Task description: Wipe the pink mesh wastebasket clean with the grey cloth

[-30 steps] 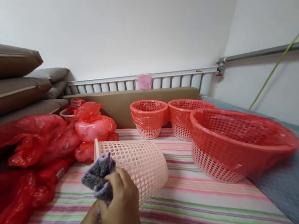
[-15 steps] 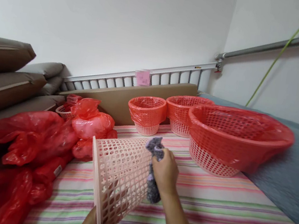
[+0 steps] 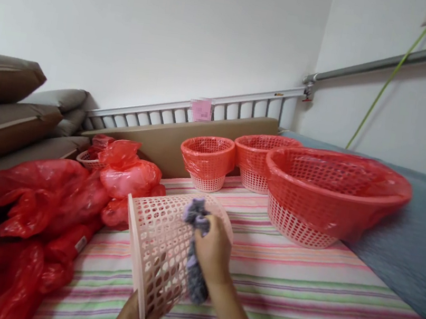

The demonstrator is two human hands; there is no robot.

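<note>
A pale pink perforated plastic basket (image 3: 163, 226) lies tilted on its side above the striped sheet (image 3: 296, 300), its wide rim towards the left. My left hand (image 3: 135, 318) grips that rim at the bottom, with fingers inside that show through the holes. Pressed against the basket's outer wall is a grey and lilac cloth (image 3: 197, 280), bunched in my right hand (image 3: 213, 250). My right fingers are closed round the cloth, and part of it hangs below them.
Red bags line a small basket (image 3: 207, 161), another basket (image 3: 258, 161) and a large one (image 3: 331, 198). Red plastic bags (image 3: 67, 196) heap at left beside stacked grey-brown cushions (image 3: 2, 123). A radiator (image 3: 237, 107) runs along the wall; a blue cover (image 3: 418, 233) lies right.
My right hand has moved the cloth leftward and slightly down along the basket's wall, towards the rim. My left hand keeps its hold, with the basket nearly still.
</note>
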